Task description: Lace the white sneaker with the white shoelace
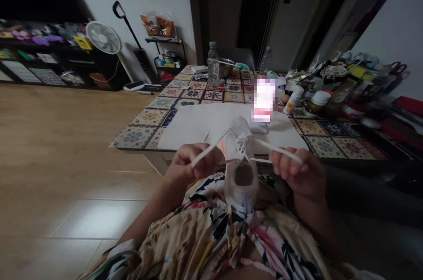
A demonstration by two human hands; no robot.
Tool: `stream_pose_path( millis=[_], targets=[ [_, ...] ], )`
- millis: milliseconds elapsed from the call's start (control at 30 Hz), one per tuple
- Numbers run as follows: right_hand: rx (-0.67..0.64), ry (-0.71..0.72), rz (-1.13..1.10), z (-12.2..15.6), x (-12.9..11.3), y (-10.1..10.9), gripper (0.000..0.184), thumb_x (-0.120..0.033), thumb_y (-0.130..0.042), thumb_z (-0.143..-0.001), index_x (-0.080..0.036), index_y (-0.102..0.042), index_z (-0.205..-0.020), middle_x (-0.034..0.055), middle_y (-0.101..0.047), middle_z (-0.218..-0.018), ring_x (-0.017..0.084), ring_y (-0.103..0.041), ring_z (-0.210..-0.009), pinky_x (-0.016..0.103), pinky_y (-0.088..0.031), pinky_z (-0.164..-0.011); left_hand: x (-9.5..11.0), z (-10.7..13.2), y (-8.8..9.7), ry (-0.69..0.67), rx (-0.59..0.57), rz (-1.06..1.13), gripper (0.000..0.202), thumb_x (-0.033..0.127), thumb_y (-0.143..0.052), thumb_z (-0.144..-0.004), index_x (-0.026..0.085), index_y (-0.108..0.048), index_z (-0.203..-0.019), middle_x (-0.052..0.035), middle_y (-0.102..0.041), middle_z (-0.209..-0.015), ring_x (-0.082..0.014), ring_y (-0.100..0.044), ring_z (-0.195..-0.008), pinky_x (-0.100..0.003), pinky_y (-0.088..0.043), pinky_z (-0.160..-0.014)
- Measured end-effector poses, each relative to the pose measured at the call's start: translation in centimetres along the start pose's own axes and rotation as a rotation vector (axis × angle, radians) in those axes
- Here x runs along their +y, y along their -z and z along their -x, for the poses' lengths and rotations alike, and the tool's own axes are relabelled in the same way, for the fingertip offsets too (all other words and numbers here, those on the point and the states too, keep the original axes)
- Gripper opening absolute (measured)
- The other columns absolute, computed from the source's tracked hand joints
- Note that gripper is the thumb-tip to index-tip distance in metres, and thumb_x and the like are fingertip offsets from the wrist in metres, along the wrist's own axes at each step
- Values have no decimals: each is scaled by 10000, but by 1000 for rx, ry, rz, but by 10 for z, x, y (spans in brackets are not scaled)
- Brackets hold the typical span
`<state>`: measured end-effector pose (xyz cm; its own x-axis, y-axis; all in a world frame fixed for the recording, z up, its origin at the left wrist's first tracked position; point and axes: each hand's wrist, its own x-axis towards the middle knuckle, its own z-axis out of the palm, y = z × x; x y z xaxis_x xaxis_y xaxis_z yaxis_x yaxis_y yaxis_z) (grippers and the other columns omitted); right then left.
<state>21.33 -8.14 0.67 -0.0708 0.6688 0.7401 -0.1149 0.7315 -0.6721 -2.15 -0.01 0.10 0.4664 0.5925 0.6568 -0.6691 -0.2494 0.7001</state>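
Observation:
A white sneaker (240, 170) with an orange mark rests upright on my lap, its opening facing me. My left hand (193, 165) is closed on the left end of its white lace (211, 148), pulling it out to the left. My right hand (297, 172) is closed on the right lace end (280, 151), drawn out to the right. Both laces run taut from the eyelets near the shoe's tongue. My flowered garment (211, 236) lies under the shoe.
Just beyond the shoe stands a table with a patterned tile cloth (148, 121), white paper sheets (194, 123), a phone on a stand (264, 104), a water bottle (213, 66), jars and clutter (333, 90) at right. Wooden floor (59, 148), a fan (103, 38) and shelves lie left.

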Motion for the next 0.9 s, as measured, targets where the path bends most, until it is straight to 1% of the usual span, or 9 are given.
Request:
stream_pose_path(
  millis=[100,200,267,333,367,467,600,767,900],
  targets=[
    [188,14,-76,-2,-4,6,256,-434,-506,-952,-289,-524,-741,-58,-362,-452,150,-360,-388,287,-358,-439,15,-2,0,-48,62,-15,579,528,-788,-688,197,-429,-377,33,-305,-427,-99,-344,-397,-250,-322,-391],
    [351,3,10,-3,-2,12,262,-455,-496,-954,-288,-520,-754,-67,-332,-469,121,-278,-348,239,-245,-368,23,0,-3,-19,67,-32,463,494,-803,-701,220,-563,-416,21,-358,-483,-97,-369,-423,-234,-298,-369],
    [420,2,79,-2,4,14,276,-495,-534,-933,-276,-546,-765,-58,-397,-520,101,-294,-360,231,-221,-358,22,2,-7,54,15,-70,296,413,-786,-756,260,-697,-519,8,-441,-503,-103,-425,-450,-240,-337,-407],
    [453,-4,179,0,10,12,251,-492,-581,-915,-270,-592,-799,-32,-508,-605,103,-396,-414,238,-272,-375,16,1,-11,171,-68,-118,73,327,-780,-780,293,-795,-718,-4,-541,-547,-111,-491,-493,-244,-381,-452],
    [453,-4,253,1,13,10,209,-459,-600,-915,-271,-614,-825,-19,-561,-652,117,-470,-471,245,-326,-403,11,0,-13,235,-105,-126,75,302,-789,-773,299,-810,-844,-8,-581,-577,-112,-514,-509,-237,-393,-463],
    [248,39,484,2,16,0,78,-282,-607,-933,-268,-655,-873,-5,-646,-733,143,-602,-653,261,-474,-572,-5,-7,-19,415,-83,-79,427,256,-837,-711,301,-748,-1126,1,-632,-634,-94,-529,-519,-195,-397,-463],
    [-141,183,645,0,17,-14,131,-176,-554,-950,-242,-657,-995,23,-720,-859,136,-663,-768,246,-524,-696,-17,-14,-28,559,83,-148,371,242,-871,-644,224,-780,-1003,12,-639,-661,-82,-551,-548,-182,-449,-515],
    [-134,186,680,0,15,-21,121,-278,-565,-947,-213,-627,-1027,53,-718,-891,151,-670,-813,257,-534,-735,-13,-11,-31,417,154,-383,103,251,-807,-717,178,-734,-717,0,-650,-690,-99,-574,-561,-187,-470,-502],
    [-74,102,650,0,10,-29,143,-244,-513,-949,-206,-621,-863,38,-689,-789,147,-649,-741,257,-520,-698,-11,-9,-32,259,29,-528,59,159,-749,-763,190,-724,-720,-11,-688,-722,-124,-642,-663,-195,-524,-615]
  ],
)
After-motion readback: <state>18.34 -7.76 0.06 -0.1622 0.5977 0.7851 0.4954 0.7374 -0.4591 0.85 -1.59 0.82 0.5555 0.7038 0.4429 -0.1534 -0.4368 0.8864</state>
